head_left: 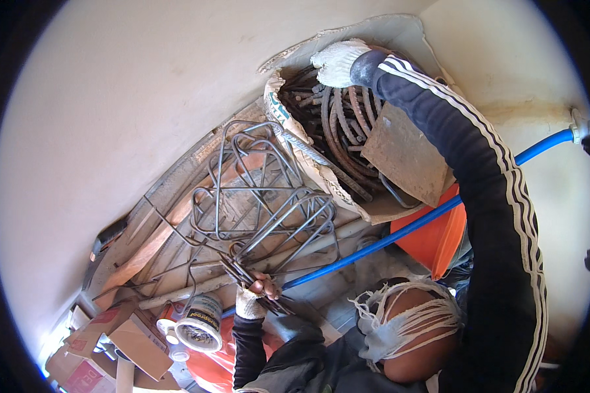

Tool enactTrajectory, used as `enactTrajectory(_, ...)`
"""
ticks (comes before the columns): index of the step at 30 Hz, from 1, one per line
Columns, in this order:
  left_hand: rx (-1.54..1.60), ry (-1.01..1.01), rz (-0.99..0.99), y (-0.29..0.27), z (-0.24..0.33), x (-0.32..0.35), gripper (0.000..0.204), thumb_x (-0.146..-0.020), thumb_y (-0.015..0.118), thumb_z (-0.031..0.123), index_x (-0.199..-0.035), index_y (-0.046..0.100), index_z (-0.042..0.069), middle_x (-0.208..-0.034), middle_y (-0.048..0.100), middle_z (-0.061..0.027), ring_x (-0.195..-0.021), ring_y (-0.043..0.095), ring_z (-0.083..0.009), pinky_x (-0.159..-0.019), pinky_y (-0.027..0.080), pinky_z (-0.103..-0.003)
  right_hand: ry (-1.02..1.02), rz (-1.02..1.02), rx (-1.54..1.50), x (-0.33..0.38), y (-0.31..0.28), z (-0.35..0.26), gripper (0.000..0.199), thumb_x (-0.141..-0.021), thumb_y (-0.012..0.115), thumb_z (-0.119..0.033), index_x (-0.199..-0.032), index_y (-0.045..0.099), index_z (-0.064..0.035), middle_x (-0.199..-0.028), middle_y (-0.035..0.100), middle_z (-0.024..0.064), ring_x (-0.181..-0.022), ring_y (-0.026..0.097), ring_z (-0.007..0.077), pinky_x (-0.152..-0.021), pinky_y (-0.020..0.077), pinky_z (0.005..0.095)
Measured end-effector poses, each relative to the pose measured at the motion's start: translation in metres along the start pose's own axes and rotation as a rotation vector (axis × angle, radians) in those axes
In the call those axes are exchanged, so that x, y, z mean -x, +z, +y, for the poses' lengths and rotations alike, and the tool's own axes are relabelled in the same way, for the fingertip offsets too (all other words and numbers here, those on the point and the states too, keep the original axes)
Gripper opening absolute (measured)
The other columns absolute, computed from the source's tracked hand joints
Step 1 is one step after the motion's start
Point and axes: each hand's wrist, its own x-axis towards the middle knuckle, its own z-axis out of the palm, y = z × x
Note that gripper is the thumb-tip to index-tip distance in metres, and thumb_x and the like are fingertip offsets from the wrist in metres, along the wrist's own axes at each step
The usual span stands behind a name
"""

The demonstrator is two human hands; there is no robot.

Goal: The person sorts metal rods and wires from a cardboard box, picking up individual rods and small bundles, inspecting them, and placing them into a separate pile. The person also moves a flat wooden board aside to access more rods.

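Note:
My left hand point(252, 300), in a white knitted glove with the fingertips bare, is closed round a bundle of short, thin steel rods point(235, 270). Some of their ends stick out on the right side of the fist. Farther away, my right hand point(339, 63) reaches in a white glove over the far side of a torn sack-like container point(321, 180). It rests against the pile of rusty rebar pieces point(337, 121) inside, some straight and some bent into curves. Its fingers are mostly hidden. A rusty flat plate point(403, 154) lies on the pile beneath my right arm.
Bent steel stirrups point(269, 226) lie tangled over wooden boards point(154, 245) left of the container. A blue hose point(367, 249) crosses the space to a wall fitting. An orange cone-shaped object point(432, 229), a white bucket point(200, 324), cartons point(98, 347) and my knee point(413, 327) are nearby.

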Motion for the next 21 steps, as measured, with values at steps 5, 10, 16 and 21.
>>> enactTrajectory(5, -0.034, 0.009, -0.026, 0.0, 0.001, -0.001, 0.022, -0.091, 0.069, 0.019, -0.107, 0.059, 0.007, -0.073, 0.059, -0.0092, -0.063, 0.055, -0.0226, -0.062, 0.046, -0.041, -0.199, 0.183, -0.053, 0.0, 0.011, -0.001, 0.03, -0.086, 0.055, -0.024, -0.102, 0.071, -0.0057, -0.102, 0.071, 0.0185, -0.098, 0.068, 0.0365, -0.088, 0.0537, 0.0475)
enactTrajectory(10, -0.099, 0.025, -0.034, 0.002, 0.001, 0.0, 0.022, -0.092, 0.068, 0.023, -0.108, 0.06, 0.011, -0.075, 0.06, -0.0069, -0.063, 0.054, -0.0209, -0.061, 0.045, -0.04, -0.194, 0.027, -0.053, -0.018, 0.012, -0.008, 0.032, -0.085, 0.054, -0.024, -0.103, 0.072, -0.0045, -0.1, 0.071, 0.0202, -0.095, 0.068, 0.0373, -0.087, 0.0526, 0.0481)
enactTrajectory(16, -0.079, 0.01, -0.04, 0.002, 0.001, 0.0, 0.021, -0.093, 0.067, 0.022, -0.109, 0.06, 0.01, -0.077, 0.061, -0.0071, -0.064, 0.055, -0.0214, -0.062, 0.045, -0.041, -0.286, -0.191, 0.139, -0.045, 0.018, -0.031, 0.036, -0.085, 0.053, -0.025, -0.101, 0.076, -0.0032, -0.103, 0.072, 0.0209, -0.098, 0.068, 0.0359, -0.088, 0.0528, 0.0469)
enactTrajectory(21, 0.014, 0.006, -0.02, 0.002, 0.0, 0.001, 0.019, -0.092, 0.067, 0.015, -0.108, 0.06, 0.007, -0.075, 0.061, -0.0108, -0.065, 0.057, -0.0237, -0.063, 0.047, -0.041, -0.21, -0.162, -0.002, -0.048, 0.029, -0.032, 0.032, -0.083, 0.056, -0.023, -0.097, 0.076, -0.0022, -0.101, 0.071, 0.022, -0.095, 0.068, 0.0375, -0.085, 0.0525, 0.0488)
